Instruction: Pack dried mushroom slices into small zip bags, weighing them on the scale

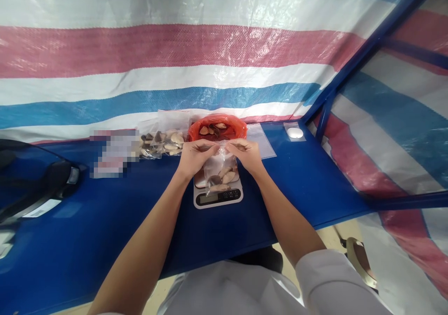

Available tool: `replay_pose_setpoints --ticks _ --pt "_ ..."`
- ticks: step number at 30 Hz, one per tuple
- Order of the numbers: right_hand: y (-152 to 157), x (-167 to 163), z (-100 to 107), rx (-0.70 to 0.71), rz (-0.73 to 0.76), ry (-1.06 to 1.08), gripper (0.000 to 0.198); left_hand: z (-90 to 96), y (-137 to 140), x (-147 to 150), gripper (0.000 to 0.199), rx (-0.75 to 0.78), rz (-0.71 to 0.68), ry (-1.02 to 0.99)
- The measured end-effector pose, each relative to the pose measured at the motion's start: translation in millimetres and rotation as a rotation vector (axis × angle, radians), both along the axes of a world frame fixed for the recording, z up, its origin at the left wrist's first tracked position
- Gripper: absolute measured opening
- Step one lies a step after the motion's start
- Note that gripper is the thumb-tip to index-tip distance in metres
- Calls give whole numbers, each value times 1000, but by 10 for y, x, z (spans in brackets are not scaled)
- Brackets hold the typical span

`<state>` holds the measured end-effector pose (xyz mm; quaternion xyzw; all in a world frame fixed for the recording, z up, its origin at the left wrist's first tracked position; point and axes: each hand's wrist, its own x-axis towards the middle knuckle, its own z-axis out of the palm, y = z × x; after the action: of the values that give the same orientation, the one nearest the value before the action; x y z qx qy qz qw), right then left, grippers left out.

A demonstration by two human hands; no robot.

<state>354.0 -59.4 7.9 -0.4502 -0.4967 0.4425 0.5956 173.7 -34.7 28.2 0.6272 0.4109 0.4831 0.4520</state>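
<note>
Both hands pinch the top edge of a clear plastic bag (220, 172), my left hand (196, 156) at its left corner and my right hand (247, 154) at its right. Several pale and dark pieces, like stones or shells, lie in the bottom of the bag. It hangs in front of a white kitchen scale (219, 202) with a dark display, covering much of its plate; whether it touches the scale I cannot tell. Just behind my hands stands a red bowl-shaped container (240, 127), lined with thin plastic, with a few similar pieces inside.
Filled clear bags (173, 140) lie left of the red container on the blue table (297, 179). A flat clear bag (264, 142) lies to its right. A white round object (295, 133) sits at the back right. Black gear (52, 179) is at the left. Striped sheeting (175, 49) hangs behind.
</note>
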Motion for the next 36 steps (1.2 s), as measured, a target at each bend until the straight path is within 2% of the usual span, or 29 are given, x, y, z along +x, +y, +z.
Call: replay_pose_setpoints --ticks 6,13,22,32,36 --pt "-31 -6 37 -16 7 -38 34 45 -28 53 44 -38 -1 -27" --pt "2 23 -11 15 33 -79 29 43 -37 47 43 -50 4 -24" --pt "-38 17 50 20 -30 -44 27 -43 29 -55 31 -21 -3 -49" --pt "16 -12 -46 21 -26 -6 30 -10 14 -48 30 -18 -5 -27" --pt "-13 -3 -13 34 -6 -55 30 6 7 -50 29 -42 -6 -20"
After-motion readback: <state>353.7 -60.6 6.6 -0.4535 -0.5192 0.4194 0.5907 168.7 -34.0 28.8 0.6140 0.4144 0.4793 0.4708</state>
